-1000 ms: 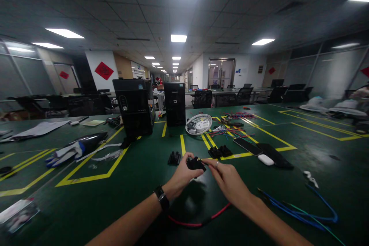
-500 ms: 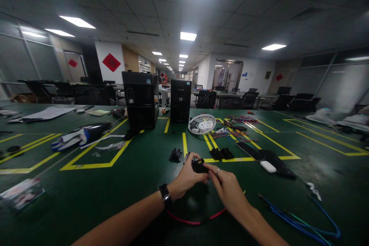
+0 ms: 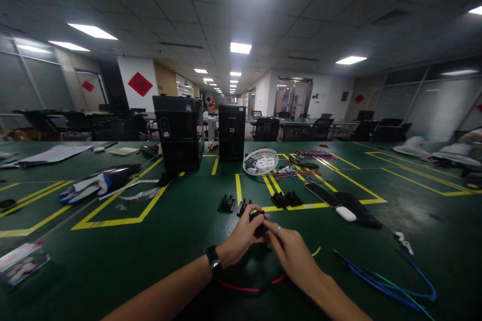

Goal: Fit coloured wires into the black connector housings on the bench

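Note:
My left hand (image 3: 241,241), with a black watch on the wrist, is closed round a small black plastic connector (image 3: 259,228) above the green table (image 3: 113,266). My right hand (image 3: 288,251), a ring on one finger, pinches at the same connector from the right. A red wire (image 3: 259,287) loops on the table under both hands and a short yellow wire end (image 3: 315,251) shows beside my right hand. More black connectors lie just beyond: one pair (image 3: 226,204) to the left, another (image 3: 286,199) on the yellow line.
Two black computer towers (image 3: 178,133) stand at the back, with a white fan grille (image 3: 260,161) and a heap of coloured wires (image 3: 301,173). A phone (image 3: 320,193), a white mouse (image 3: 345,213), blue cables (image 3: 391,281) lie right; gloves (image 3: 85,191) left.
Both hands have drawn a little nearer to me with the connector. The view shifted slightly, and the yellow wire end now shows beside my right hand.

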`<action>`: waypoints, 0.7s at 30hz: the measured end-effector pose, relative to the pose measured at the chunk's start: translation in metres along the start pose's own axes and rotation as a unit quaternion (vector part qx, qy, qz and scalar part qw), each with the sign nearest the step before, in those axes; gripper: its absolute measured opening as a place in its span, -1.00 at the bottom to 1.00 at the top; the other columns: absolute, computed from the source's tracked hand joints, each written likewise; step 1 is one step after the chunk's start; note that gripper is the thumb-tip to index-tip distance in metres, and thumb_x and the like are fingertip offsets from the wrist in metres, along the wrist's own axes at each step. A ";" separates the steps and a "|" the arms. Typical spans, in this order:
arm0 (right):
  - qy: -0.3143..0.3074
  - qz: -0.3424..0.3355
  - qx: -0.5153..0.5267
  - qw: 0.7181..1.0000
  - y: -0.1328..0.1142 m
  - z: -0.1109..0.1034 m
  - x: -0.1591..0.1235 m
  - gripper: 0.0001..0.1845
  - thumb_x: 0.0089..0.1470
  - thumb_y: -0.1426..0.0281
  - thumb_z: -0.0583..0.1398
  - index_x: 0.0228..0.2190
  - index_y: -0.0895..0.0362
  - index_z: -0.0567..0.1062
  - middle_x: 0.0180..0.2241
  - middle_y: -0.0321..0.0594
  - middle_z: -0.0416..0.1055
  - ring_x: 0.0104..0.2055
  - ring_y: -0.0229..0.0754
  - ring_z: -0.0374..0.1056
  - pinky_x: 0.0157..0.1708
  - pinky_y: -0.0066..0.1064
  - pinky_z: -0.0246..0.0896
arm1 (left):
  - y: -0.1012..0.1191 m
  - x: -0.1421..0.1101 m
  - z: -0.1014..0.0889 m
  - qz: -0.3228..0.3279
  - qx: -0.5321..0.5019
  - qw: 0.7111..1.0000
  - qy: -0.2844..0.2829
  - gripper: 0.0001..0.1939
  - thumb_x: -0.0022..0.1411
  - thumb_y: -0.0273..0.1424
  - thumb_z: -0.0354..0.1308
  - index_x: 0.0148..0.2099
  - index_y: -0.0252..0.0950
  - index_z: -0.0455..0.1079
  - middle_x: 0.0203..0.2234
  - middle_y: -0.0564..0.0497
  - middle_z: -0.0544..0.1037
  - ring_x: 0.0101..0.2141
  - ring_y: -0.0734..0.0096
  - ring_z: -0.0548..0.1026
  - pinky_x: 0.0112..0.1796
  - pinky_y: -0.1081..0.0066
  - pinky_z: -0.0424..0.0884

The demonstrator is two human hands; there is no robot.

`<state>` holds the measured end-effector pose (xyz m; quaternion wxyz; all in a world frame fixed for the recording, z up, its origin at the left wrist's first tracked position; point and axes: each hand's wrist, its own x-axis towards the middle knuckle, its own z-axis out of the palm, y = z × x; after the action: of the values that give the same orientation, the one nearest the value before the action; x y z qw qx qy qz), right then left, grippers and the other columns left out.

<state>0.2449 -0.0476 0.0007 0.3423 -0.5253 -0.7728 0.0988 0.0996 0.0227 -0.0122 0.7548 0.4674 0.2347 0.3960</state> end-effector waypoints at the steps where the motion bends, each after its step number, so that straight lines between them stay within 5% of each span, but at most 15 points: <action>1: -0.005 -0.002 0.004 1.000 -0.001 0.000 0.000 -0.60 0.26 0.45 -0.02 0.08 0.09 0.37 -0.23 -0.12 0.55 -0.20 -0.10 0.49 -0.17 -0.31 0.34 | -0.001 0.000 0.000 0.004 0.016 1.000 0.013 -0.62 0.11 -0.17 0.20 -0.11 -0.18 0.18 -0.12 -0.06 0.46 -0.18 0.27 0.50 -0.24 0.25 0.47; 4: -0.010 -0.001 0.011 1.000 -0.007 0.001 -0.002 -0.63 0.25 0.45 -0.01 0.05 0.10 0.36 -0.18 -0.13 0.52 -0.15 -0.11 0.47 -0.16 -0.34 0.31 | -0.002 0.001 0.000 0.023 0.062 0.997 0.041 -0.60 0.11 -0.15 0.18 -0.09 -0.19 0.17 -0.12 -0.09 0.48 -0.21 0.26 0.52 -0.31 0.31 0.47; 11: -0.004 0.047 -0.033 0.998 -0.016 0.001 -0.005 -0.76 0.24 0.38 0.03 -0.09 0.10 0.39 -0.52 -0.30 0.44 -0.45 -0.15 0.42 -0.47 -0.42 0.16 | 0.002 0.004 -0.006 0.084 0.122 0.982 0.118 -0.65 0.17 -0.22 0.09 -0.09 -0.18 0.05 -0.27 -0.02 0.54 -0.42 0.39 0.54 -0.34 0.34 0.46; 16: -0.008 0.040 0.003 0.999 -0.016 0.004 -0.004 -0.73 0.29 0.38 -0.04 -0.19 0.09 0.45 -0.35 -0.21 0.51 -0.32 -0.13 0.46 -0.34 -0.39 0.20 | 0.005 0.008 -0.007 0.115 0.106 0.984 0.090 -0.61 0.22 -0.09 0.06 -0.04 -0.16 0.05 -0.30 0.02 0.52 -0.42 0.38 0.54 -0.33 0.32 0.47; 21: -0.027 0.029 0.034 0.999 -0.020 0.002 -0.003 -0.69 0.31 0.40 -0.06 -0.33 0.09 0.46 -0.43 -0.27 0.50 -0.39 -0.20 0.45 -0.38 -0.45 0.18 | 0.007 0.014 -0.008 0.163 0.123 0.973 0.104 -0.60 0.31 0.02 -0.21 -0.05 -0.17 0.11 -0.46 0.09 0.46 -0.52 0.42 0.49 -0.45 0.41 0.42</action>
<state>0.2297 -0.0585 0.0082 0.3354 -0.5330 -0.7623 0.1493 0.0986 0.0399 -0.0095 0.5886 0.5447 0.2793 0.5281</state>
